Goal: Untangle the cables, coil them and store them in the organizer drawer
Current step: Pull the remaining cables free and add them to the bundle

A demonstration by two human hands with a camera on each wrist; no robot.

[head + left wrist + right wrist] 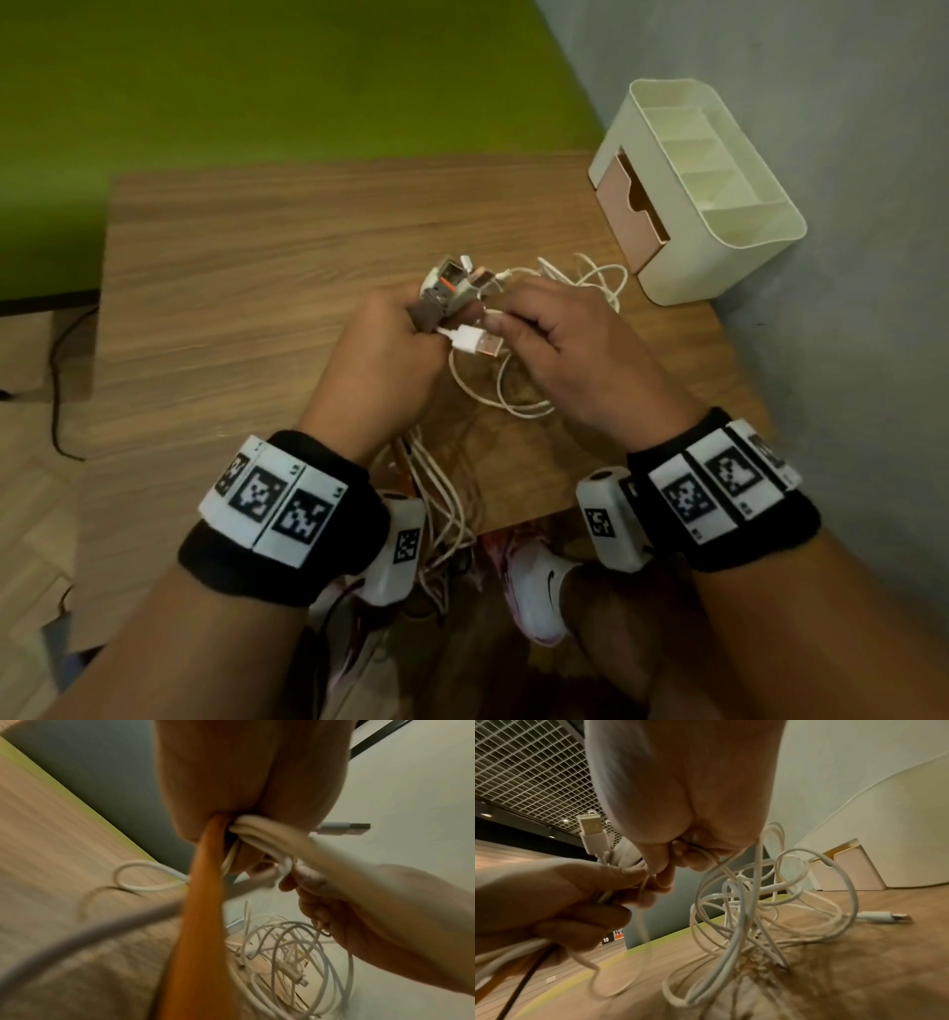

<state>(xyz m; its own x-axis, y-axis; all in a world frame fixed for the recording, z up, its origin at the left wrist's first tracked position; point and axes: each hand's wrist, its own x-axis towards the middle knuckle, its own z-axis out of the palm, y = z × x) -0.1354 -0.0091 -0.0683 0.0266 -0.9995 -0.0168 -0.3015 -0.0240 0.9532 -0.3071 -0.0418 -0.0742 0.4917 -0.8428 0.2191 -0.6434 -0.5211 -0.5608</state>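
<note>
The left hand grips an orange cable and a bunch of white cables — a USB plug juts beyond. The right hand pinches the white strands above a tangle on the wooden table.

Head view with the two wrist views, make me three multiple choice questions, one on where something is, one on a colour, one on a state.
1. Where does the cream plastic desk organizer stand on the wooden table?
A. far right corner by the grey wall
B. near left corner
C. middle of the near edge

2. What colour is the flat cable running from the left hand?
A. blue
B. orange
C. green

3. What state is the organizer's pink drawer in?
A. removed and lying on the table
B. partly pulled out
C. pushed fully shut

Answers:
1 A, it stands at the table's far right against the wall.
2 B, the left wrist view shows an orange strip leaving the fist.
3 B, its front stands out from the organizer's body.
</note>
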